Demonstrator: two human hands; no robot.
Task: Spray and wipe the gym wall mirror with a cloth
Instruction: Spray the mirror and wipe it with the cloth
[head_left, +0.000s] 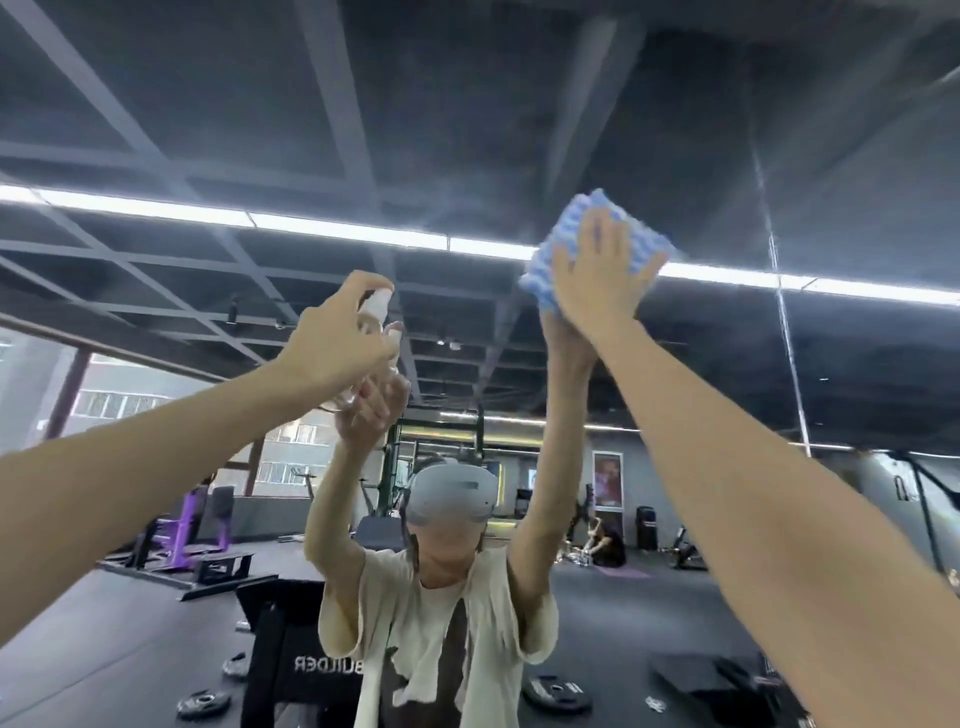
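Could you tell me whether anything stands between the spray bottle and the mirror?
Nothing visible does: the left hand holds the spray bottle up before bare mirror glass, while the right hand presses the cloth to the glass further right.

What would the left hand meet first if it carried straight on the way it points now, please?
Most likely the mirror: the left hand, gripping the spray bottle, reaches toward the glass, and its reflection sits close beside it. Nothing shows between them, though the gap is unclear.

hands (337, 340) (597, 283): 2 | spray bottle (376, 305): 1 | cloth (569, 221): 1 | mirror (779, 156): 1
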